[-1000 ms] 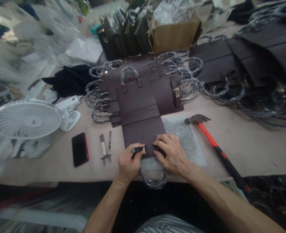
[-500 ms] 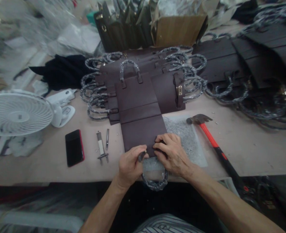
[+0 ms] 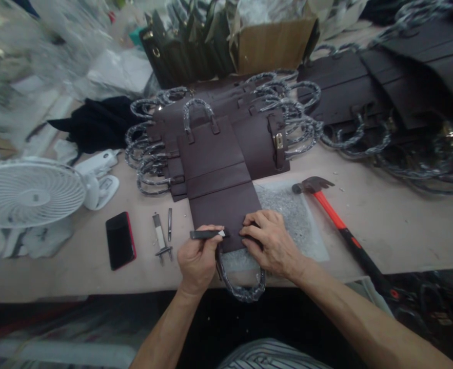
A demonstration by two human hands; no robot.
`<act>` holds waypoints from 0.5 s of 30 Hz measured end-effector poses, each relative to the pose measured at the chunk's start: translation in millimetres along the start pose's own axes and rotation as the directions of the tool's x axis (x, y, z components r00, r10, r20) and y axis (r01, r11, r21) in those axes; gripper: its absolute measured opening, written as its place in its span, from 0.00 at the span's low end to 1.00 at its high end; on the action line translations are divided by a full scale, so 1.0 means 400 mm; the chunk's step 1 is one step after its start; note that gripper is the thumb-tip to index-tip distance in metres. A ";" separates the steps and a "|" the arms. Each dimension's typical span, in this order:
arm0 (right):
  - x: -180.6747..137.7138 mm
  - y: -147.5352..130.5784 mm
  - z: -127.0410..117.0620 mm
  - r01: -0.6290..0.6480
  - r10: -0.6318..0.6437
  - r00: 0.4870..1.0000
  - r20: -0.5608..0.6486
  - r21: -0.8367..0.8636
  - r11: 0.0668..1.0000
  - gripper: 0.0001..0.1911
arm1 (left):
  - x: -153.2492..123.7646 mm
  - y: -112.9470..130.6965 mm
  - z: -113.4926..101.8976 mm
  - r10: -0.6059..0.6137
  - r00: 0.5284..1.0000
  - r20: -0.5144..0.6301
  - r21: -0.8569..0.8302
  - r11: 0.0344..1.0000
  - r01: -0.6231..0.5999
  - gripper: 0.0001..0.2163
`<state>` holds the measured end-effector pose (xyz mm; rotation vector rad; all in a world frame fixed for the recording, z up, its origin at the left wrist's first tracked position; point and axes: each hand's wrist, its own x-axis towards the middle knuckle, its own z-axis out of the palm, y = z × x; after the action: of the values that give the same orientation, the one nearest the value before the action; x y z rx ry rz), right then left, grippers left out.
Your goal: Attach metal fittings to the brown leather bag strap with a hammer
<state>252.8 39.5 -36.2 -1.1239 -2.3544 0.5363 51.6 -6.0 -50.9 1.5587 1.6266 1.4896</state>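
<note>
I log the worktable (image 3: 383, 225) first: it spans the whole view, pale and bare at the right near edge. Far right, a spread of dark leather panels (image 3: 365, 87) lies overlapping, their wrapped handles curling toward me. Far centre, a cardboard box (image 3: 272, 46) stands open; I see crumpled clear plastic in it, nothing more that I can name. Just left of the box, a row of dark finished bags (image 3: 188, 51) stands upright, not in any container.

Centre, a stack of brown bag panels (image 3: 257, 138) fans out, handle loops in plastic wrap on both sides. On top, reaching toward the near edge, lies the brown bag panel (image 3: 220, 179) being worked; its near end rests on a clear plastic sheet (image 3: 299, 220), and its wrapped handle (image 3: 243, 289) hangs over the table edge.

Left, a white fan (image 3: 30, 192) lies tilted. Right of the panel, a hammer (image 3: 337, 220) with an orange neck lies flat.

The right hand (image 3: 274, 243) presses flat, fingers bent, on the panel's near end. The left hand (image 3: 197, 256) is closed around a small dark tool (image 3: 207, 234), held level at the panel's left near corner.

Left of it: a phone (image 3: 120, 247), a pronged metal tool (image 3: 161, 241) and a thin punch (image 3: 170, 223).
</note>
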 end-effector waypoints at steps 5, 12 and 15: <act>0.002 0.000 -0.002 -0.006 0.006 1.000 0.000 0.002 1.000 0.06 | 0.006 0.009 -0.001 0.061 0.995 0.085 0.075 0.995 -0.067 0.04; -0.001 0.001 0.001 -0.014 0.014 1.000 0.000 0.013 1.000 0.06 | 0.016 0.018 0.011 0.054 0.994 0.100 0.082 0.995 -0.062 0.05; -0.001 0.002 0.000 -0.013 0.013 1.000 -0.004 0.011 1.000 0.06 | 0.021 0.021 0.014 0.063 0.993 0.100 0.091 0.993 -0.072 0.04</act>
<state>253.5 39.4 -36.8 -1.1344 -2.3397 0.5506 57.7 1.8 -42.6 1.7259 1.6247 1.3657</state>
